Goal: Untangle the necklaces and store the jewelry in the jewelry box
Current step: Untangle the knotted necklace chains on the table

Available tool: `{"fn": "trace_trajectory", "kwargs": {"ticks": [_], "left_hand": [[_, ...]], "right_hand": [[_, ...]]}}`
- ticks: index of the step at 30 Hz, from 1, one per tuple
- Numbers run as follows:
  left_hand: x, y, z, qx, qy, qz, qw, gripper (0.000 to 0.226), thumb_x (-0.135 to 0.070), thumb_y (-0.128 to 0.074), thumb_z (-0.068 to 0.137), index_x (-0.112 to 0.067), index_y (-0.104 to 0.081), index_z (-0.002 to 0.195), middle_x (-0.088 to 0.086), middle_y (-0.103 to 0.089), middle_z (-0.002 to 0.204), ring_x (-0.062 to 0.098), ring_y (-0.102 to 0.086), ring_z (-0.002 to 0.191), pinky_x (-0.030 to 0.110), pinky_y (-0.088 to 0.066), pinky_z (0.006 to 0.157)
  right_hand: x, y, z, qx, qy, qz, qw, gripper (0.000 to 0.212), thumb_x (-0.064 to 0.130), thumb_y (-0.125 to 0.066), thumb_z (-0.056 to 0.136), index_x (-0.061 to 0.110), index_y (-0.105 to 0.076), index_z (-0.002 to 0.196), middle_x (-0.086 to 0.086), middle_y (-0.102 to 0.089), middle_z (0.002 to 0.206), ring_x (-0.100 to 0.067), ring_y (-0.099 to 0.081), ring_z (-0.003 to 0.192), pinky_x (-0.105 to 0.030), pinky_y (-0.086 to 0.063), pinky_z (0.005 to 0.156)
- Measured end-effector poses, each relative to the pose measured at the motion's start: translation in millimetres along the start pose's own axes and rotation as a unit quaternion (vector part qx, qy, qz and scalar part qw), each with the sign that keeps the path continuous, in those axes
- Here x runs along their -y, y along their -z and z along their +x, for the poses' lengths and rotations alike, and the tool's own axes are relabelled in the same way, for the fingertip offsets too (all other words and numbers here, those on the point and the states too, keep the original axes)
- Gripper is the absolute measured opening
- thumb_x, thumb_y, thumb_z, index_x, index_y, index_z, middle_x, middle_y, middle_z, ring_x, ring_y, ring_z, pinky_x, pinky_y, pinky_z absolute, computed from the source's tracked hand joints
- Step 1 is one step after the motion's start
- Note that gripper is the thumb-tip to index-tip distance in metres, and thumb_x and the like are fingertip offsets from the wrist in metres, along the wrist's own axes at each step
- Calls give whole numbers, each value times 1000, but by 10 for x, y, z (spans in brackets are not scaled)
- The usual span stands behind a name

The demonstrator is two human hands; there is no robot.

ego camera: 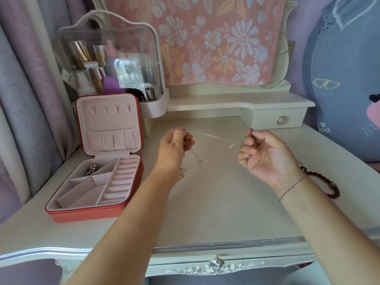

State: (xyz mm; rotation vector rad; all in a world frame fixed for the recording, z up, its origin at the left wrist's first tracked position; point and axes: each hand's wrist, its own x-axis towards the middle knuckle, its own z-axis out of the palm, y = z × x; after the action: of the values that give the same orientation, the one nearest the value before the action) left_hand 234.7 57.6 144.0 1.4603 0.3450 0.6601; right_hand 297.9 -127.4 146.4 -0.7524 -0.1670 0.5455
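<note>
Thin silver and gold necklace chains [213, 137] stretch in the air between my two hands above the white dressing table [205, 202]. My left hand [174, 147] pinches a tangled bunch of chain, and loose ends hang from it down to about the wrist. My right hand [265, 153] pinches the other end of a chain, palm up, fingers curled. The red jewelry box [98, 212] stands open at the left with a pink lining. A silver piece [91, 169] lies in its back compartment.
A clear cosmetics case [111, 58] stands behind the box. A floral cloth [205, 38] covers the mirror. A small drawer [279, 120] sits at the back right, a dark bead bracelet [324, 184] lies by my right wrist, and a blue cushion [345, 79] fills the right side.
</note>
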Motion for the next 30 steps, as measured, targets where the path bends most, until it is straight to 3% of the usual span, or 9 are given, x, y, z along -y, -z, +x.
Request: {"fn": "trace_trajectory", "kwargs": {"ticks": [4, 8, 10, 12, 15, 17, 21, 25, 30], "left_hand": [[-11, 35, 37, -30, 33, -114, 993, 32, -12, -42, 96, -12, -55, 67, -4, -59, 57, 12, -56, 55, 30, -42, 67], [41, 60, 54, 11, 24, -48, 998, 29, -19, -45, 94, -14, -57, 69, -3, -60, 61, 15, -52, 61, 33, -35, 66], [48, 58, 42, 44, 22, -43, 998, 26, -20, -47, 94, -13, -59, 72, 2, -59, 68, 17, -51, 65, 31, -38, 64], [42, 36, 21, 73, 25, -42, 996, 25, -18, -48, 97, -12, -60, 76, 2, -58, 74, 14, -52, 68, 29, -42, 69], [24, -4, -23, 104, 28, -49, 993, 21, -16, -52, 98, -12, -60, 79, -1, -58, 73, 8, -53, 66, 27, -44, 75], [11, -18, -53, 130, 23, -46, 990, 21, -14, -54, 97, -13, -61, 78, -3, -58, 71, 8, -52, 65, 27, -43, 77], [-5, -38, -98, 184, 5, -21, 983, 20, -11, -55, 95, -14, -62, 77, -5, -57, 69, 9, -51, 69, 25, -41, 78], [4, -52, -113, 203, 11, -11, 979, 15, -10, -59, 93, -14, -64, 79, -4, -58, 71, 12, -50, 72, 25, -42, 80], [12, -63, -126, 222, 20, -10, 975, 11, -9, -62, 91, -16, -67, 84, -5, -60, 72, 10, -50, 73, 22, -42, 79]], "right_hand": [[39, 27, -6, -31, 42, 5, 999, 5, 15, -51, 79, 16, -54, 75, 2, -48, 63, -10, -37, 49, -20, -32, 57], [40, 22, -4, -61, 84, -24, 994, 19, 14, -43, 91, 14, -56, 77, 0, -53, 63, -12, -39, 56, -22, -31, 60], [22, -16, -25, -76, 122, -116, 983, 17, 14, -46, 90, 13, -59, 78, -2, -58, 58, -12, -41, 54, -21, -32, 58], [-28, -53, -62, -94, 183, -284, 937, 13, 12, -51, 86, 12, -63, 80, -4, -61, 56, -11, -41, 49, -18, -33, 50], [-163, -45, -78, -108, 270, -483, 826, 21, 3, -50, 85, 19, -64, 83, -3, -64, 58, -9, -39, 46, -18, -33, 45], [-233, -24, -68, -106, 311, -536, 778, 22, 5, -54, 82, 24, -64, 82, -3, -64, 61, -11, -41, 49, -19, -34, 49], [-275, -5, -43, -110, 355, -581, 724, 16, 7, -63, 80, 22, -67, 77, 9, -58, 62, -9, -44, 51, -18, -37, 55], [-268, -25, -61, -81, 381, -585, 711, 14, 6, -63, 78, 19, -68, 77, 18, -56, 70, -11, -45, 51, -18, -37, 56], [-290, -59, -92, -34, 331, -554, 763, 22, 7, -61, 87, 27, -67, 95, 12, -70, 69, -11, -43, 49, -16, -35, 55]]}}
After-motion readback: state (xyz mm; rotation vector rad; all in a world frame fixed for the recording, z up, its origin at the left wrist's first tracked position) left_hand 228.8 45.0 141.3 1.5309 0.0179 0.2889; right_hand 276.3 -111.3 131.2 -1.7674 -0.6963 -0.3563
